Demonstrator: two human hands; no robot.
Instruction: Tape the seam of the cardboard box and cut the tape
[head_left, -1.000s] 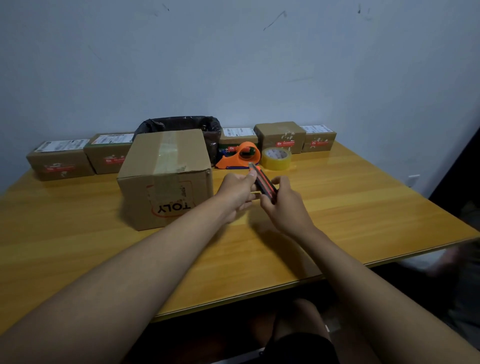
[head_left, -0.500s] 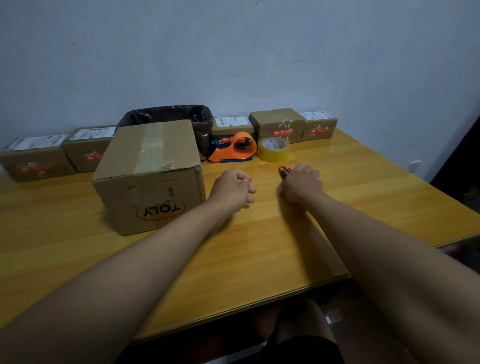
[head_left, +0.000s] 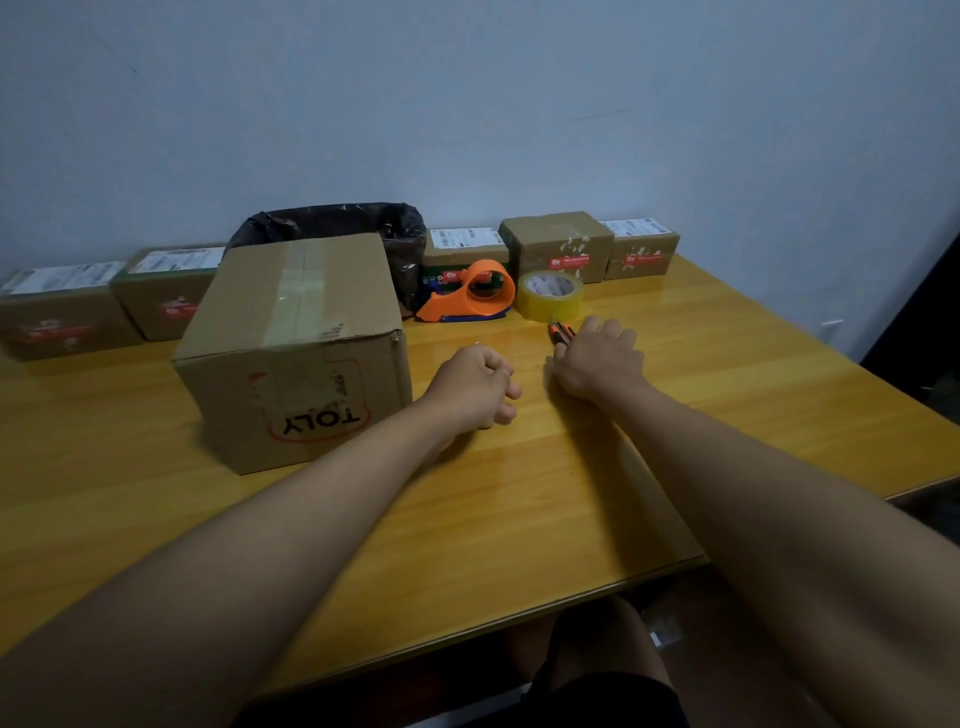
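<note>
A yellow wooden worktop stands against a plain pale wall, and the room is dim.

The box sits at about 10 o'clock from the hands, near the left one. A strip of tape runs down the middle of its top, over the seam, and a little way down the front. So the seam looks done. The box stands close, likely so both hands could reach its top.

The left hand rests on the worktop, curled in a loose fist, and seems to hold nothing. The right hand lies flat over a knife, whose orange and black tip pokes out at 11 o'clock. I cannot tell if the fingers grip it or have let go. It seems to be laid down out of the way after cutting.

The tape roll and the orange tape holder wait at 12 o'clock, just past the knife. Small boxes and a black bin line the wall.

A second ago both hands held the knife up in the air. Half a second ago it was already down, as now.
</note>
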